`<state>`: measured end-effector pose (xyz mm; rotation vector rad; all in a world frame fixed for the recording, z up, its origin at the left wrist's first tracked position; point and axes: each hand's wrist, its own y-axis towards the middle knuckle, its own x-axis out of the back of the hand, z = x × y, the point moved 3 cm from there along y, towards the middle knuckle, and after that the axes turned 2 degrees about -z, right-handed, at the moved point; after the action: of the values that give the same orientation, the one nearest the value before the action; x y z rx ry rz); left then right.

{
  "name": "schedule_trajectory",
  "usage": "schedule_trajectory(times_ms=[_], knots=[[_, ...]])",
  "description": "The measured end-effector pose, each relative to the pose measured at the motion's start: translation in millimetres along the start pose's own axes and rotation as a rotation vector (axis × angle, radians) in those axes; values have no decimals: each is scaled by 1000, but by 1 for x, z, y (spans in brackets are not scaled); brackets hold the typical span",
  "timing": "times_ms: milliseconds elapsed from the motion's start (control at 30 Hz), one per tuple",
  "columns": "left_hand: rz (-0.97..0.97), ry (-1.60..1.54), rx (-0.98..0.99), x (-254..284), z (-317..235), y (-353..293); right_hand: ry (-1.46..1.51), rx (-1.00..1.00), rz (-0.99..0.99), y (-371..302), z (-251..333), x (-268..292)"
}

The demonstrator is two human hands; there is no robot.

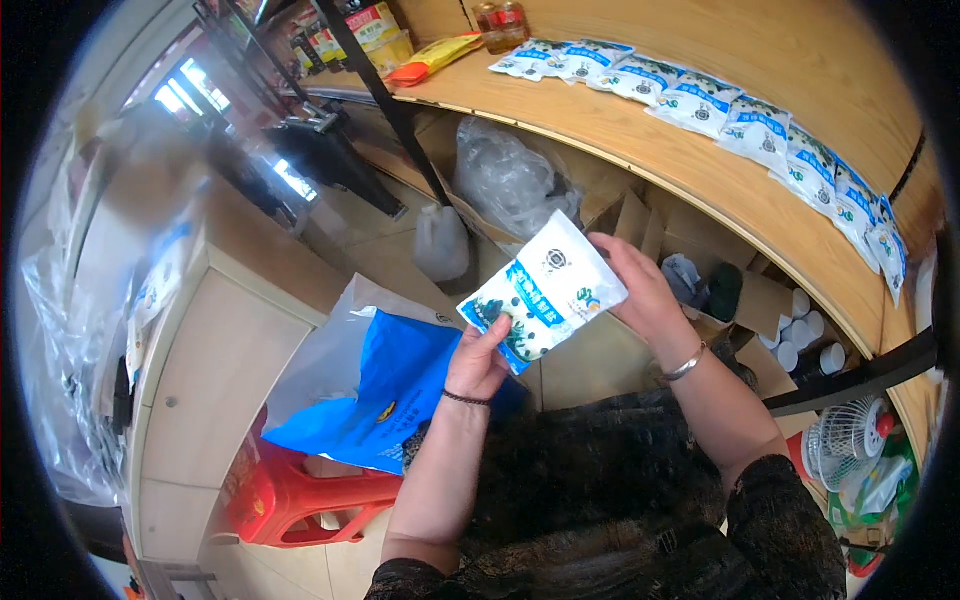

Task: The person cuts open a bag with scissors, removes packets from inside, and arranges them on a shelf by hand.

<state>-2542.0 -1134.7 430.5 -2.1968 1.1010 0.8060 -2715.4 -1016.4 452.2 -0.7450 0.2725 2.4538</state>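
Held out in front of me is a white and blue packet of salt (pixel 552 262), tilted with its printed front up. My left hand (pixel 478 362) is closed on its lower edge, thumb across the front and fingers behind. At the upper right corner, my right hand (pixel 645 288) grips the packet too, with some fingertips hidden behind it. A curved row of several similar salt packets (pixel 697 101) lies on the wooden shelf (pixel 600 112) beyond my hands. Below my left hand, a large blue and clear plastic bag (pixel 375 385) rests on a red plastic stool (pixel 290 500).
Under the shelf stand open cardboard boxes (pixel 760 305), clear plastic wrapping (pixel 505 175) and several white cylinders (pixel 800 335). A translucent jug (pixel 441 243) is on the floor. A pale cabinet (pixel 215 370) is at left, a white fan (pixel 845 440) at lower right. Amber jars (pixel 502 25) occupy the shelf's far end.
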Motion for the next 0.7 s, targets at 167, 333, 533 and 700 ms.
schedule_trajectory(times_ms=[167,333,533,700], knots=[[-44,-76,-91,1,7,9,-200,-70,233,-19,-42,-15],[-51,-37,-100,-13,23,2,-216,-13,-96,-18,-42,-29],[171,-151,-165,-33,-13,-2,-216,213,-140,12,14,-57],[75,115,-180,-21,-26,-1,-284,400,-99,141,87,-85]])
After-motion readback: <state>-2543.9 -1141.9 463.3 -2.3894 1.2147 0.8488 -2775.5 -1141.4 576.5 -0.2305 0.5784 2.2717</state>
